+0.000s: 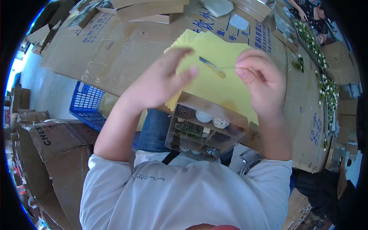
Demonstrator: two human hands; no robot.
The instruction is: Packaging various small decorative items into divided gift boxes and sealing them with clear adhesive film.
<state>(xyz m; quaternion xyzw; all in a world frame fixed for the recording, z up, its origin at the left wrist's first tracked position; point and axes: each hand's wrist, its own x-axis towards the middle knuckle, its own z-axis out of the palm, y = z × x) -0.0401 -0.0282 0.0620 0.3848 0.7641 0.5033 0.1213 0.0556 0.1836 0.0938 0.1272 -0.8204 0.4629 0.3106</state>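
My left hand (165, 78) hovers over the left edge of a stack of yellow sheets (220, 46), thumb and fingers apart, slightly blurred, nothing seen in it. Above the right side of the sheets, my right hand (264, 76) pinches a thin pale strand (229, 68) between thumb and forefinger; it stretches leftward. A small cutter knife (212, 67) with a yellow handle lies on the sheets, between the hands. Closer to my body, a divided box (214, 104) leans at the table edge, its compartments holding white balls, a woven ball and dark green material.
Large cardboard (126, 50) covers the table. Flat boxes (149, 11) lie at the far side. Trays of white-budded greenery (327, 90) line the right, near another person (306, 15). A blue basket (86, 103) and an opened carton (57, 153) stand at left.
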